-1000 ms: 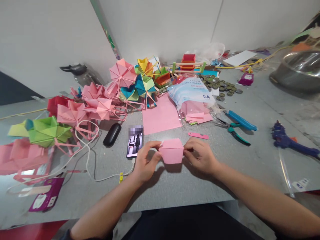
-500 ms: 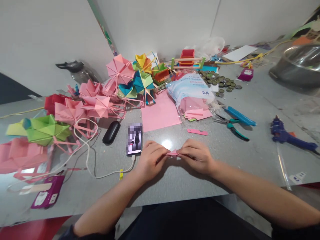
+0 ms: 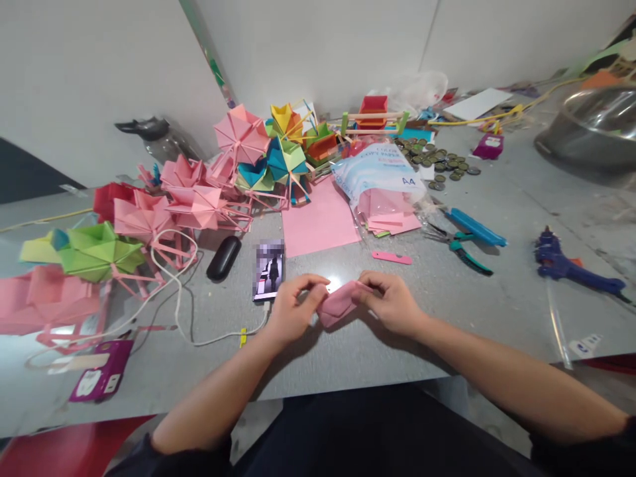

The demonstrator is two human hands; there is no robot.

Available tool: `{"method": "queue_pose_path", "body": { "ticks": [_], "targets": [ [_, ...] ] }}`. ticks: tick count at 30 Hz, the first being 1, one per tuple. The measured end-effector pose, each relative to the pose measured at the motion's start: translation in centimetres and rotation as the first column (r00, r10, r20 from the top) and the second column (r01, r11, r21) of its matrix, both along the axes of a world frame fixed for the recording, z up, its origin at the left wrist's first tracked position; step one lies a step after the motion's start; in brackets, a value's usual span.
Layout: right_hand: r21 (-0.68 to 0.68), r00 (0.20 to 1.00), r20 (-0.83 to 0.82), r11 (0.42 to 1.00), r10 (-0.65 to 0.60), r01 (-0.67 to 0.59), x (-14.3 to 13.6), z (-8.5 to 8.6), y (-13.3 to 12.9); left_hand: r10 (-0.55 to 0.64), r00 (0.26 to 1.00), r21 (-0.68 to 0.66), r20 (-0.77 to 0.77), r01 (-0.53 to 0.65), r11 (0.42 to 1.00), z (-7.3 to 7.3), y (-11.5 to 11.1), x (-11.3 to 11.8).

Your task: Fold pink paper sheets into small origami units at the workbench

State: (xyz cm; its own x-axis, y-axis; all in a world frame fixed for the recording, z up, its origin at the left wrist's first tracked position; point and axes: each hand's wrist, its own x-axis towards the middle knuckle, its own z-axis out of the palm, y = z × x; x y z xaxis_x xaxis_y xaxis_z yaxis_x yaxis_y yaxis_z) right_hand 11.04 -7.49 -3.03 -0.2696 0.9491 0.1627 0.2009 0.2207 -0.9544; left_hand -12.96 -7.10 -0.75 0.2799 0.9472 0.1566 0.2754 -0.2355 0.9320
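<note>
A small folded piece of pink paper (image 3: 338,304) is held up between my two hands, its creased flat side turned toward me. My left hand (image 3: 297,308) pinches its left end between thumb and fingers. At the upper right corner, my right hand (image 3: 390,301) grips it the same way. Just left of my left hand lies a phone (image 3: 269,268) with a lit screen, plugged into a white cable. Beyond my hands are a flat pink sheet (image 3: 318,222) and a pink craft knife (image 3: 391,258).
Folded paper models (image 3: 193,205) crowd the left and back. A copy paper bag (image 3: 380,175) with pink pieces stands behind the knife. Pliers (image 3: 464,252), a blue glue gun (image 3: 571,265) and a metal pot (image 3: 591,136) are on the right. A black case (image 3: 223,259) lies left of the phone.
The pink paper was a thin narrow shape between my fingertips; now its broad face shows, tilted up. Both hands still hold it. The view has shifted slightly.
</note>
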Motion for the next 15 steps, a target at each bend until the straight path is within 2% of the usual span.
{"method": "queue_pose_path", "body": {
  "ticks": [2, 4, 9, 11, 13, 15],
  "targets": [
    [-0.103, 0.998, -0.033, 0.994, -0.048, 0.044, 0.2, 0.1, 0.4, 0.110, 0.985, -0.072, 0.135, -0.101, 0.992, -0.2, 0.8, -0.6],
    [-0.148, 0.994, -0.067, 0.986, -0.087, 0.076, 0.4, 0.1, 0.8, 0.130, 0.973, -0.122, 0.189, -0.109, 0.987, -0.3, 1.4, -0.9],
    [-0.118, 0.986, -0.068, 0.983, -0.151, 0.143, 0.7, -0.4, 0.8, -0.088, 0.995, -0.251, 0.047, 0.097, 0.963, -0.1, 1.2, 0.0],
    [-0.106, 0.987, -0.044, 0.983, -0.156, 0.151, 0.7, -0.6, 0.4, -0.096, 0.995, -0.265, -0.006, 0.091, 0.960, -0.1, 0.8, 0.6],
    [-0.089, 0.990, -0.015, 0.986, -0.140, 0.138, 0.4, -0.6, 0.4, -0.052, 0.998, -0.247, -0.033, 0.043, 0.968, -0.2, 0.6, 1.0],
    [-0.023, 0.989, 0.022, 0.989, -0.147, 0.147, -0.4, -0.2, 1.0, -0.023, 0.999, -0.227, -0.038, 0.014, 0.974, -0.4, 0.5, 1.2]
  ]
}}
